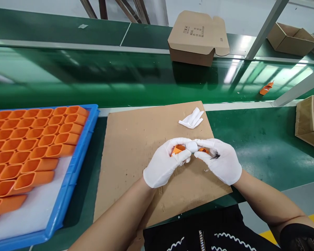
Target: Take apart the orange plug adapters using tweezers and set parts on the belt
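Observation:
Both my hands wear white gloves and meet over a brown cardboard sheet [136, 146] on the green bench. My left hand [166, 164] is closed around a small orange plastic part [178, 149]. My right hand [222, 160] pinches the same part's other end, and a thin dark blade-like tool [215, 157] shows between its fingers. The fingertips of both hands touch at the middle.
A blue tray [75, 164] at the left holds several rows of orange plastic parts [42, 139]. A white cloth [192, 118] lies on the cardboard's far corner. Cardboard boxes [197, 36] stand beyond the green conveyor belt [120, 76]; another box [310, 120] is at right. An orange scrap [266, 88] lies on the belt.

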The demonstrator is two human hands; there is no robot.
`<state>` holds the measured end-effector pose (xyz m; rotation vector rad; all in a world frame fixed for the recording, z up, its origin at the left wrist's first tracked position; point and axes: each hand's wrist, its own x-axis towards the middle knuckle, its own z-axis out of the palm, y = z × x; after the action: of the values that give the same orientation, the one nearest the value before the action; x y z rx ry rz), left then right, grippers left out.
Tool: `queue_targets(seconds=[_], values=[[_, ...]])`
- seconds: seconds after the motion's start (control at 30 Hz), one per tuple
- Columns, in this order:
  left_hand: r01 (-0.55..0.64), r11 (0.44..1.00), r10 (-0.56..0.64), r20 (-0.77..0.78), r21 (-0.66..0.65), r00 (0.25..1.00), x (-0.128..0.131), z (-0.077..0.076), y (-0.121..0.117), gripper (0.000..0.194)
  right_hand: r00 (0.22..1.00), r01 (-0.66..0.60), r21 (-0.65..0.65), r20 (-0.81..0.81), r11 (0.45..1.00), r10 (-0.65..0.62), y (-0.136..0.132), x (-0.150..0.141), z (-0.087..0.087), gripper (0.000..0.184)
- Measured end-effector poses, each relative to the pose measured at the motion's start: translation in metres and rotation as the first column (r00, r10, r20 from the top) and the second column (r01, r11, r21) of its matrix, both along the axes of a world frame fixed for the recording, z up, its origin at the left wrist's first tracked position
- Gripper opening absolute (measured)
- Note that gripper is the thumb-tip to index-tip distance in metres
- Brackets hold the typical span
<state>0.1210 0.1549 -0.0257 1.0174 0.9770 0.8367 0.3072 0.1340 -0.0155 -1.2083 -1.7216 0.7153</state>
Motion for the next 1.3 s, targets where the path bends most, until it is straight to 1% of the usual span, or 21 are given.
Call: queue_targets(seconds=[0.07, 0.13, 0.23, 0.33, 0.4, 0.5, 0.6, 0.67, 0.73, 0.77, 0.83, 0.87, 0.93, 1.07, 1.13, 1.2, 1.3], values=[[0.002, 0.997, 0.000, -0.027, 0.083, 1.000, -0.002, 0.000, 0.000, 0.035, 1.000, 0.009, -0.050, -0.005, 0.999, -0.010, 0.000, 0.001, 0.000, 0.030], [0.017, 0.982, 0.002, -0.098, 0.189, 0.995, -0.006, 0.001, 0.001, 0.036, 1.000, -0.002, -0.100, -0.003, 0.995, 0.002, 0.001, 0.002, 0.000, 0.035], [0.090, 0.945, -0.024, -0.210, 0.314, 0.977, -0.010, 0.001, 0.000, 0.038, 0.999, -0.041, -0.156, 0.010, 0.987, 0.043, 0.003, 0.003, 0.000, 0.039], [0.128, 0.926, -0.027, -0.275, 0.356, 0.961, -0.011, -0.002, -0.002, 0.049, 0.998, -0.056, -0.183, -0.008, 0.982, 0.055, 0.006, 0.004, 0.001, 0.033], [0.116, 0.924, -0.001, -0.300, 0.365, 0.954, -0.011, -0.006, -0.004, 0.055, 0.996, -0.087, -0.171, -0.029, 0.981, 0.084, 0.006, 0.003, 0.004, 0.030], [0.073, 0.916, 0.059, -0.312, 0.395, 0.948, -0.009, -0.008, -0.006, 0.057, 0.990, -0.136, -0.099, -0.052, 0.986, 0.131, 0.004, 0.000, 0.005, 0.030], [0.045, 0.892, 0.090, -0.274, 0.451, 0.958, -0.008, -0.009, -0.008, 0.061, 0.989, -0.118, 0.007, -0.084, 0.993, 0.118, 0.000, -0.003, 0.003, 0.028], [0.008, 0.862, 0.127, -0.230, 0.507, 0.965, -0.007, -0.009, -0.009, 0.066, 0.990, -0.091, 0.014, -0.104, 0.996, 0.092, -0.001, -0.003, 0.000, 0.027], [-0.032, 0.829, 0.183, -0.218, 0.558, 0.959, -0.007, -0.011, -0.010, 0.068, 0.991, -0.060, -0.024, -0.123, 0.998, 0.056, -0.001, -0.003, -0.001, 0.026], [-0.043, 0.814, 0.207, -0.220, 0.580, 0.953, -0.007, -0.012, -0.010, 0.067, 0.990, -0.046, -0.036, -0.132, 0.998, 0.041, 0.000, -0.002, 0.000, 0.026], [-0.049, 0.795, 0.227, -0.221, 0.605, 0.949, -0.006, -0.012, -0.009, 0.061, 0.992, -0.012, -0.015, -0.126, 1.000, 0.010, 0.001, 0.001, 0.001, 0.027], [-0.054, 0.791, 0.226, -0.209, 0.609, 0.952, -0.006, -0.012, -0.009, 0.058, 0.994, 0.002, 0.017, -0.112, 1.000, 0.000, 0.002, 0.002, 0.002, 0.028], [-0.085, 0.799, 0.227, -0.168, 0.595, 0.959, -0.006, -0.009, -0.007, 0.051, 0.997, 0.012, 0.119, -0.072, 0.993, -0.003, 0.003, 0.005, 0.004, 0.033], [-0.172, 0.834, 0.259, -0.097, 0.525, 0.961, -0.006, 0.000, -0.004, 0.041, 1.000, 0.026, 0.334, -0.007, 0.942, -0.025, 0.003, 0.008, 0.009, 0.050], [-0.189, 0.848, 0.262, -0.081, 0.496, 0.962, -0.006, 0.004, -0.005, 0.039, 0.999, 0.041, 0.381, -0.013, 0.924, -0.038, 0.002, 0.008, 0.010, 0.057], [-0.196, 0.848, 0.264, -0.073, 0.492, 0.962, -0.007, 0.007, -0.006, 0.038, 0.999, 0.038, 0.397, -0.035, 0.917, -0.027, 0.000, 0.008, 0.009, 0.059], [-0.184, 0.816, 0.281, -0.098, 0.548, 0.955, -0.008, 0.007, -0.009, 0.037, 1.000, -0.013, 0.405, -0.002, 0.914, 0.015, -0.002, 0.010, 0.008, 0.064]])
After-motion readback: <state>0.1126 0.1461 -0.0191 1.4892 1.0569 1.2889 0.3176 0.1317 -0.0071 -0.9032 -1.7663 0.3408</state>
